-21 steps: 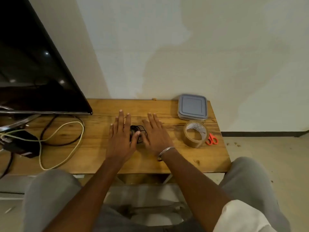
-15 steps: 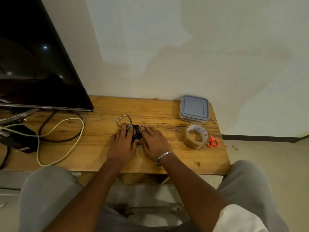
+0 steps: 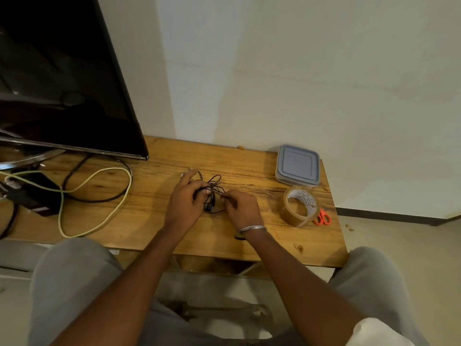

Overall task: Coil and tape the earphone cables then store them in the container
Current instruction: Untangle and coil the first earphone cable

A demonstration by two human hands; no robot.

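Head view, only one available: both hands were on the tangled earphone cables (image 3: 215, 187), which sat on the wooden table (image 3: 249, 236) about mid-width, near the person's edge of centre. Left hand (image 3: 183, 203) had its fingers curled round one side of the dark bundle, index finger reaching out past a loop. Right hand (image 3: 243, 208) was pinching a strand on the other side, fingers tucked in; a metal bangle (image 3: 252, 228) sat on that wrist. Loose loops stuck out beyond the fingers toward the wall, so my read was that this was untangling and no neat coil existed yet. To do it well: find a free end first, draw it out slowly with the right hand while the left anchors the bundle, don't yank or knots will tighten, then wind even loops around the left fingers and keep them pinched until tape goes on. Brown packing tape roll (image 3: 299, 207) stood to the right of the hands, orange-handled scissors (image 3: 323, 217) just beside it, partly hidden behind the roll, both within easy reach. Container (image 3: 296, 182) sat at the far right corner near the wall, well apart from the cables, grey-blue lid (image 3: 298, 162) seated on it; contents couldn't be seen, so can't say whether anything was inside. Lid has to come off before storing. TV (image 3: 62, 83), a pale green cable (image 3: 99, 176) and a black cable (image 3: 94, 199) filled the table's left side, clear of the work.
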